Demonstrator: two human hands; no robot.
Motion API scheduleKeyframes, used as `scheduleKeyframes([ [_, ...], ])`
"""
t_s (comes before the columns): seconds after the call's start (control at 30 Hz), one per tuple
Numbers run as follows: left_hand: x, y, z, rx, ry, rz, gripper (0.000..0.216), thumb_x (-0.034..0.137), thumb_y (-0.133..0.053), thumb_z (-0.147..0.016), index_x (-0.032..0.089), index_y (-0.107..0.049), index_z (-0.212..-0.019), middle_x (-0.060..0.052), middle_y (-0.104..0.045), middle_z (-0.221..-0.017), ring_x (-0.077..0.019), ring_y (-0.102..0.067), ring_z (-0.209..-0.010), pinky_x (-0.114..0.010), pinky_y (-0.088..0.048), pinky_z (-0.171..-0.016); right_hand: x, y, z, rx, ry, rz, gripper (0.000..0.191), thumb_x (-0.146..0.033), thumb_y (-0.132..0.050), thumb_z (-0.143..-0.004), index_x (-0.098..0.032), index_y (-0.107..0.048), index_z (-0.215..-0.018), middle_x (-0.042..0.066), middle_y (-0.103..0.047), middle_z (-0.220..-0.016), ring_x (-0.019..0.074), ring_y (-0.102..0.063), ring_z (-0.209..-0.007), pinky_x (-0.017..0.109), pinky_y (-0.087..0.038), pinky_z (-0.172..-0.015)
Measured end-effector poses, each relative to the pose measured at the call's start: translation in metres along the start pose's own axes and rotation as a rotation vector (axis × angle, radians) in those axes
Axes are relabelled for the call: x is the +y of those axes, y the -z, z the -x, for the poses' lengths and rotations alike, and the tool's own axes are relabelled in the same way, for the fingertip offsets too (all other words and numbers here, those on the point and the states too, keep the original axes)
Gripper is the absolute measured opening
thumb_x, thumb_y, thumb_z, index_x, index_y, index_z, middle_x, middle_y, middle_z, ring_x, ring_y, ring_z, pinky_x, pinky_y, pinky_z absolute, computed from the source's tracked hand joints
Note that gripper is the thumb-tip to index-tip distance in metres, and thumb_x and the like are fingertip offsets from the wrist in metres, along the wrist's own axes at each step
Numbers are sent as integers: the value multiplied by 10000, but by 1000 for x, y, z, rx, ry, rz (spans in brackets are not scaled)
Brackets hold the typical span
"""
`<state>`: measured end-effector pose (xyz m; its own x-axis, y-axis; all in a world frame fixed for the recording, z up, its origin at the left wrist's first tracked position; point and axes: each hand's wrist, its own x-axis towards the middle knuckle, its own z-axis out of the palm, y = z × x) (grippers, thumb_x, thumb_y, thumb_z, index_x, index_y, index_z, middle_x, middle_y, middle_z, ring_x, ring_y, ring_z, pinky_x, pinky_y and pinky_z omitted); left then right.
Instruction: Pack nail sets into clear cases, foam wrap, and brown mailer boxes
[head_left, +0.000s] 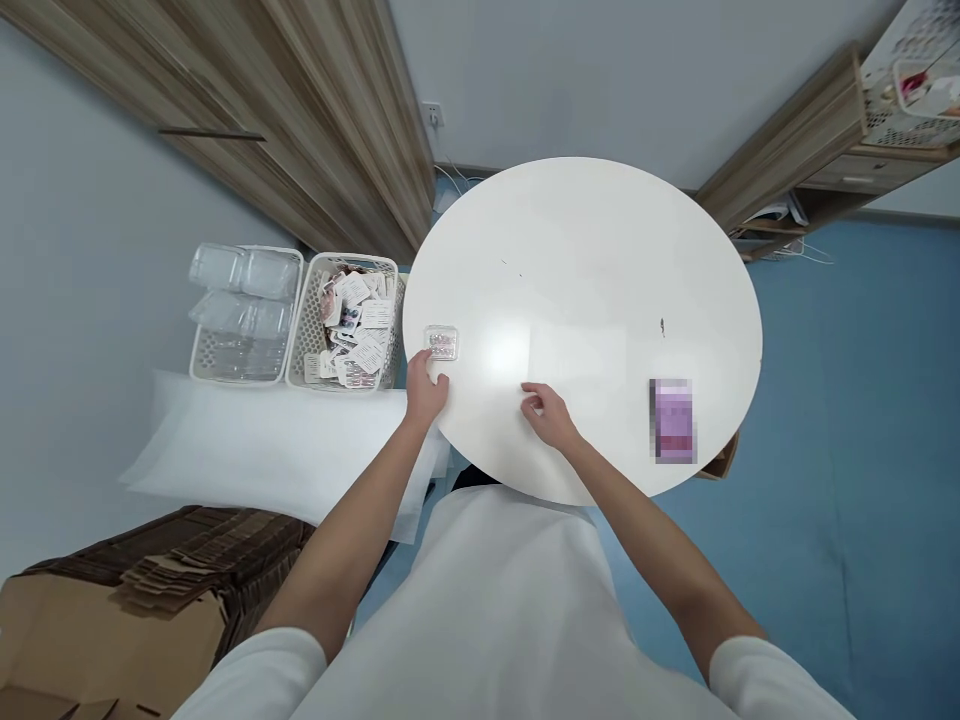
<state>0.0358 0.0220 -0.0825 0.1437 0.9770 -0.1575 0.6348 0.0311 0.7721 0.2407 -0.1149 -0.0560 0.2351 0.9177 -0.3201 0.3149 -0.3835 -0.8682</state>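
On the left edge of the white oval table (585, 250) lies a small clear plastic case (444, 343) with pinkish pieces inside. My left hand (425, 392) reaches to its near left corner, fingertips at the rim, thumb spread away to the right; the hand does not grip the case. Over the near middle of the tabletop is my right hand (551, 415), its index finger stretched out to the left and the other fingers partly curled. Nothing shows in its fingers.
Left of the table stand a white basket (295, 375) of printed cards and small packs, and another basket (196, 358) of clear plastic packages. White sheeting (262, 440) lies in front, above folded cardboard (150, 620). A pixelated purple item (674, 420) rests at the table's right.
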Motion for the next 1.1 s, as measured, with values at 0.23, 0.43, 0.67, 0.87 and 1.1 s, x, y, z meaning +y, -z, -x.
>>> scheduleKeyframes([
  [0.23,-20,7,-38,-16,215,299,577,67,-499,-683,165,-403,-1243,-93,-458,-1268,-176,-459,-1143,-308,-372,-973,-42,-60,-89,-110,-153,-330,495,-115,-444,-660,-248,-495,-1133,32,-481,-1243,183,-464,-1122,376,-428,-891],
  [0.43,-19,6,-40,-56,250,334,540,47,-501,-664,152,-480,-1194,-89,-520,-1210,-182,-503,-1094,-325,-389,-961,-43,-84,-100,-151,-154,-422,609,-70,-420,-616,-236,-450,-1201,27,-447,-1282,196,-414,-1181,394,-400,-933],
  [0.67,0,-4,-27,-92,238,326,468,96,-494,-684,156,-526,-1147,-79,-532,-1176,-187,-511,-1065,-329,-393,-941,-45,-72,-86,-80,-170,-350,589,-49,-384,-607,-222,-487,-1161,39,-426,-1270,184,-432,-1148,374,-384,-946],
  [0.87,39,-25,5,-130,125,280,468,129,-486,-701,190,-517,-1164,-60,-492,-1176,-198,-483,-1085,-318,-381,-945,-32,-31,-52,19,-106,-281,563,-63,-375,-650,-262,-464,-1170,21,-395,-1273,149,-441,-1123,351,-351,-978],
  [1.1,82,-64,65,-254,28,338,464,121,-481,-687,199,-532,-1142,-50,-503,-1123,-187,-491,-1065,-311,-389,-927,4,40,14,35,-25,-226,570,-57,-369,-654,-280,-471,-1169,13,-391,-1267,142,-444,-1117,361,-334,-989],
])
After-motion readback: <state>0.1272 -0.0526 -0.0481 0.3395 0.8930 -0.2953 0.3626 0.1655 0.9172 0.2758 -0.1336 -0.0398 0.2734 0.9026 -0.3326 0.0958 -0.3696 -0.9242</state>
